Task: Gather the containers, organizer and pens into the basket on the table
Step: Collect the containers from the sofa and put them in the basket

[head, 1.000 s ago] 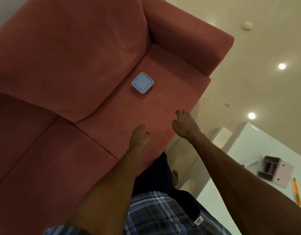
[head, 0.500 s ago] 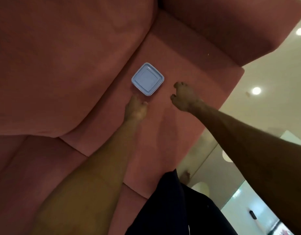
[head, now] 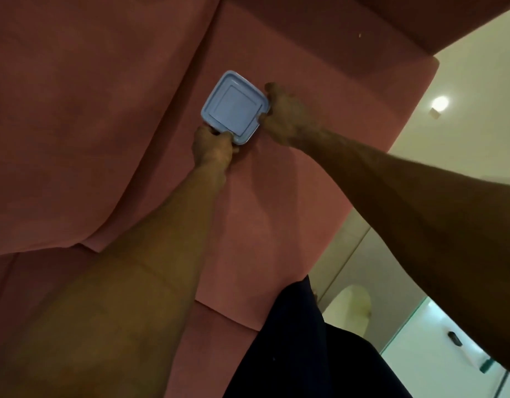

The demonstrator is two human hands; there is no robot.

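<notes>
A square light-blue lidded container [head: 233, 107] lies on the seat of a red sofa [head: 276, 211], close to the backrest. My left hand [head: 212, 146] grips its near left corner. My right hand [head: 285, 113] holds its right edge, thumb on the lid's rim. Both arms are stretched forward over the seat. The basket, the organizer and the pens are out of view.
The sofa's backrest [head: 90, 96] rises on the left and its armrest [head: 362, 18] runs along the top right. A pale tiled floor [head: 477, 96] lies to the right. The corner of a white glass table [head: 437, 349] shows at the bottom right.
I leaned in over the sofa and both hands moved forward to the container. They were apart from it half a second ago and now hold it on two sides.
</notes>
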